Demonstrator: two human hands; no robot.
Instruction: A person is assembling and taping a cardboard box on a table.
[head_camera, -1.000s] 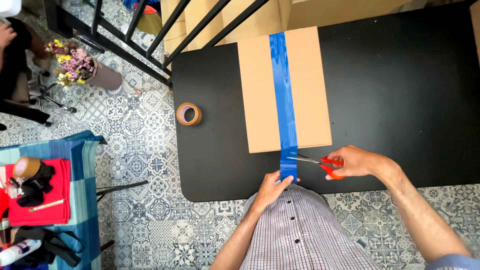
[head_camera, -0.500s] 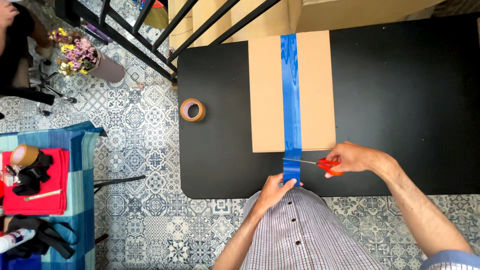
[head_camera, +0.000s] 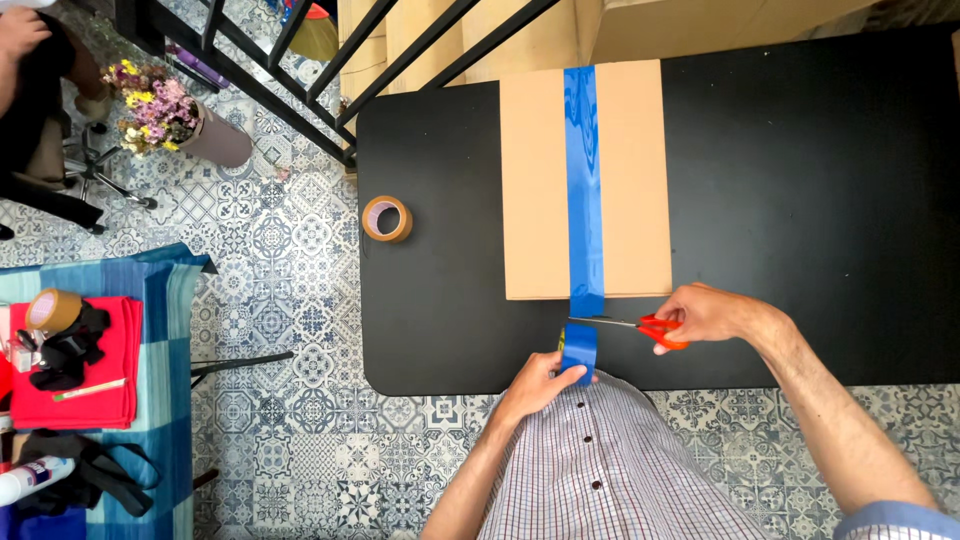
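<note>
A flat cardboard box lies on a black table, with a strip of blue tape running down its middle and over the near edge. My left hand grips the blue tape roll at the table's front edge. My right hand holds red-handled scissors, their blades lying across the tape just below the box.
A brown tape roll sits near the table's left edge. Black railing bars cross the upper left. On the tiled floor stand a flower pot, a blue cloth with red fabric and another tape roll. Another person sits at the far left.
The view has shifted slightly. My right hand has brought the scissors leftward, so the blades now reach the tape strip; my left hand keeps hold of the roll.
</note>
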